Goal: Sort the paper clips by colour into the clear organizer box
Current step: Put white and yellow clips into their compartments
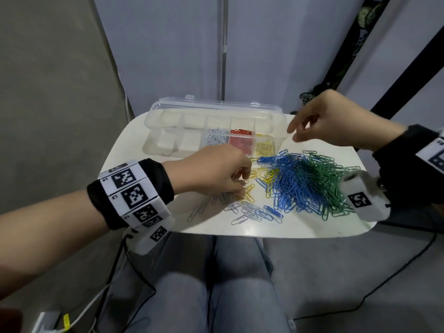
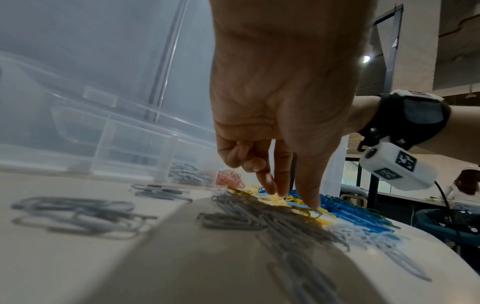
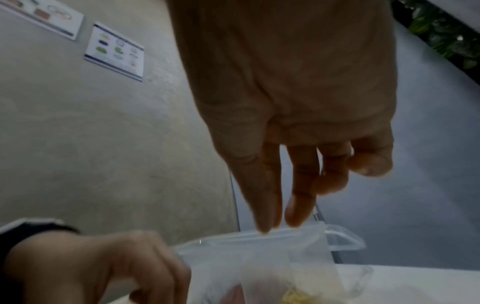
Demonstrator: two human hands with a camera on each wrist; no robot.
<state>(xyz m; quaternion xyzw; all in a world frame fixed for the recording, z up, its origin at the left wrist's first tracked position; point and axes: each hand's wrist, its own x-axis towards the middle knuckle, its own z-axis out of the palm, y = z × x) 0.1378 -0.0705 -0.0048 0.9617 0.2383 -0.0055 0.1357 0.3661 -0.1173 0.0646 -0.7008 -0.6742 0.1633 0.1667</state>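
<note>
The clear organizer box [image 1: 168, 143] stands open at the back of the white table [image 1: 216, 228]. Its front row holds white clips [image 1: 216, 138], red clips [image 1: 241, 141] and yellow clips [image 1: 264, 147]. A big blue and green pile [image 1: 307, 181] lies to the right. My left hand [image 1: 240, 188] reaches down onto loose yellow clips [image 1: 269, 176]. In the left wrist view its thumb and two fingers [image 2: 279, 191] touch the yellow clips [image 2: 306, 211], tips apart. My right hand [image 1: 294, 133] hovers empty by the box's right end, its fingers [image 3: 298, 214] relaxed above the box [image 3: 259, 248].
Loose white clips [image 1: 249, 212] are scattered at the table's front, and grey-looking ones [image 2: 78, 214] lie left of my left hand. The box's lid [image 1: 216, 105] stands up behind it. My knees and cables [image 1: 134, 265] are below the table's front edge.
</note>
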